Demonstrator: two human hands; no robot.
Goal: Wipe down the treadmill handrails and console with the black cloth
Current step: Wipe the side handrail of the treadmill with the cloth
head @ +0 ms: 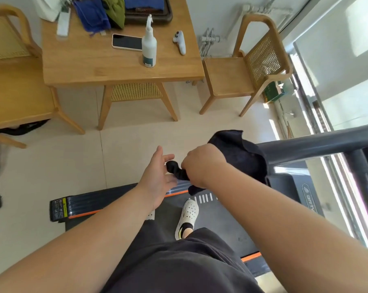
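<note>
My right hand [202, 163] is shut on the black cloth [238, 155], which bunches out past my fist and drapes over the near end of the dark grey treadmill handrail [318, 144]. A twisted tail of the cloth hangs out on the left of my fist. My left hand [157, 178] is open, fingers apart, its fingertips just touching or nearly touching that tail. The treadmill belt [219, 220] lies below, with my foot in a white clog [188, 216] on it. The console is not in view.
A wooden table [90, 66] ahead holds a white spray bottle [149, 46], a phone [127, 42], a white controller [179, 42] and folded clothes. Wooden chairs stand at the left [14, 96] and right [259, 66]. A window runs along the right.
</note>
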